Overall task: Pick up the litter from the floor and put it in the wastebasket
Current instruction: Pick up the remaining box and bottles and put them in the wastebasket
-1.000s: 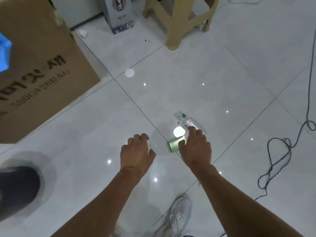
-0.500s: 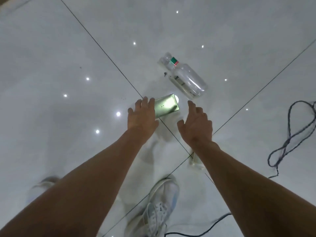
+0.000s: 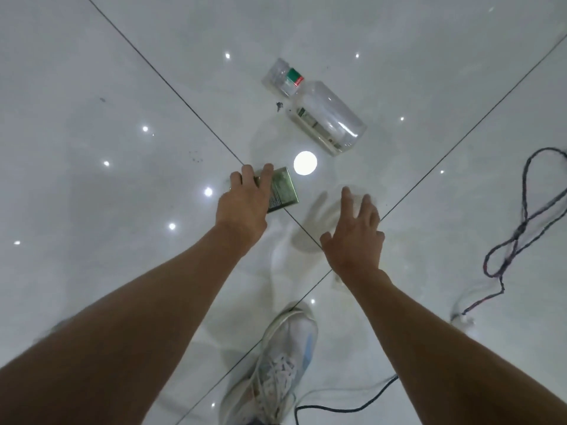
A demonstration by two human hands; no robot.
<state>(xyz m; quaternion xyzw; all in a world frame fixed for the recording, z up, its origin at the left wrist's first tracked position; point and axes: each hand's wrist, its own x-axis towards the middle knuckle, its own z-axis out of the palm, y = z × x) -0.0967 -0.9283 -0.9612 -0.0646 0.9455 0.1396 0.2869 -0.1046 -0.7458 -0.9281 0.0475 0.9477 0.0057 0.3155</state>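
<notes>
A small green box lies on the white tiled floor where two tile seams cross. My left hand rests on its left part, fingers curled over its far edge and closed on it. My right hand hovers to the right of the box with fingers spread, holding nothing. A clear plastic bottle with a red and green label band lies on its side beyond the box, apart from both hands. No wastebasket is in view.
A dark cord loops over the floor at the right. My white shoe stands at the bottom centre, with a black cable beside it. A bright lamp reflection shines on the tile by the box.
The view has dropped closer to the floor. My left hand has come down onto the green box, which has turned. My right hand has moved away to the right.
</notes>
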